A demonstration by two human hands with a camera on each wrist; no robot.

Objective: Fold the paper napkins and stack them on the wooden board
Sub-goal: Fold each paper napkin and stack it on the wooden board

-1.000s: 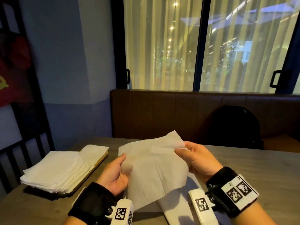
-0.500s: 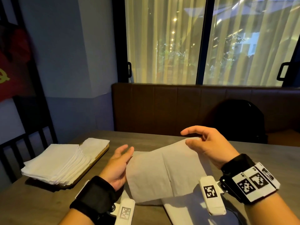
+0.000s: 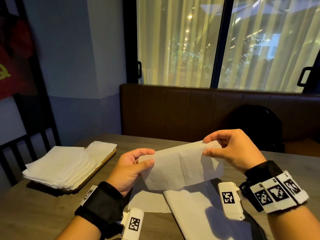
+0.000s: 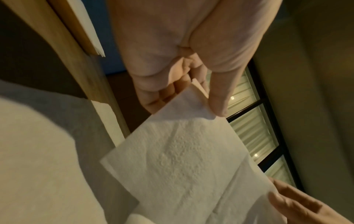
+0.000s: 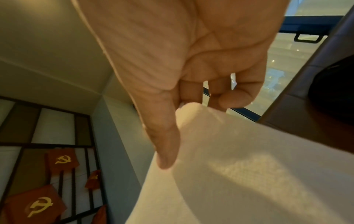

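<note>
- The napkin (image 3: 180, 166) hangs in the air above the near middle of the bench (image 3: 285, 163), held up by both hands at its top edge, with its lower part drooping toward the bench.
- The left hand (image 3: 129, 168) pinches the left top corner between thumb and curled fingers; the left wrist view shows the corner caught under the thumb.
- The right hand (image 3: 231, 149) pinches the right top corner the same way, thumb below and forefinger above, its other fingers loosely curled behind.
- The napkin's long axis runs left to right between the two hands, rising a little toward the right and far side, so the right hand sits higher and farther than the left.
- A vertical crease shows near the middle of the sheet; bringing one corner across to the other would likely fold it along that line.
- The wooden board (image 3: 105, 161) lies at the far left of the bench, carrying a stack of napkins (image 3: 58, 166) that spreads past its near left edge.
- The board is left of the left hand and well apart from the right, so the left hand is the nearer one for setting the napkin down there.
- More flat sheets (image 3: 190, 210) lie on the bench under and just near of the hands, to judge by their look not yet folded.
</note>
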